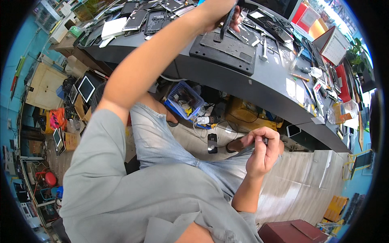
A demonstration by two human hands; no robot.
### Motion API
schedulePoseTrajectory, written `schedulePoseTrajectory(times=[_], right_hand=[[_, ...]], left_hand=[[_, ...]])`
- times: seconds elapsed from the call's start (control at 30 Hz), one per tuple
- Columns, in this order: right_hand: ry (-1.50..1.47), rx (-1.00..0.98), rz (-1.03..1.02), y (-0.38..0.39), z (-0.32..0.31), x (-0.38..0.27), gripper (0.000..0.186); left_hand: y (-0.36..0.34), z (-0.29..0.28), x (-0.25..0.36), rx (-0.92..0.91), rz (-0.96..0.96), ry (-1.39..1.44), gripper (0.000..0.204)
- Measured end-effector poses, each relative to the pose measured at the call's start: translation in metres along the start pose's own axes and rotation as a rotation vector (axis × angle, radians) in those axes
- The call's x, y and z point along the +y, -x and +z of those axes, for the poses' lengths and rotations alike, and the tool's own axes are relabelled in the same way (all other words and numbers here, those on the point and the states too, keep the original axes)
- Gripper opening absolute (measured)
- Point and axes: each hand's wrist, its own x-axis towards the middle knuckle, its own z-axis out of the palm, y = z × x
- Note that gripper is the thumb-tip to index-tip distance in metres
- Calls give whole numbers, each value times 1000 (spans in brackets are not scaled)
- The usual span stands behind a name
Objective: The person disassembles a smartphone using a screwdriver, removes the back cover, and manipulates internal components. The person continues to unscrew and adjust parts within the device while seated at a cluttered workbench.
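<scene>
My left arm reaches up across the desk (267, 92), and my left hand (221, 15) is closed around a long dark tool (227, 22) whose kind I cannot make out. The tool's lower end meets a black rectangular plate (223, 53) with small bits on it, lying at the desk's near edge. Over my right thigh, away from the desk, my right hand (262, 152) is held up with curled fingers. Something small and dark shows at its fingertips, mostly hidden.
Phone parts and dismantled tablets (156, 22) crowd the desk, with a screwdriver (300, 77) on the right. Below are a blue basket (185, 99) and a black phone (212, 143) on the floor. A dark red case (289, 233) stands at lower right.
</scene>
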Motion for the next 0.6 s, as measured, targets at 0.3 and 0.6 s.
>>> schedulePoseTrajectory(times=[0.3,0.6], right_hand=[[250,-291,-122,-15,62,-45,45],[233,-449,387,27,86,-32,32]], left_hand=[[224,48,-49,259,-55,393,78],[292,37,-122,564,-44,89,91]])
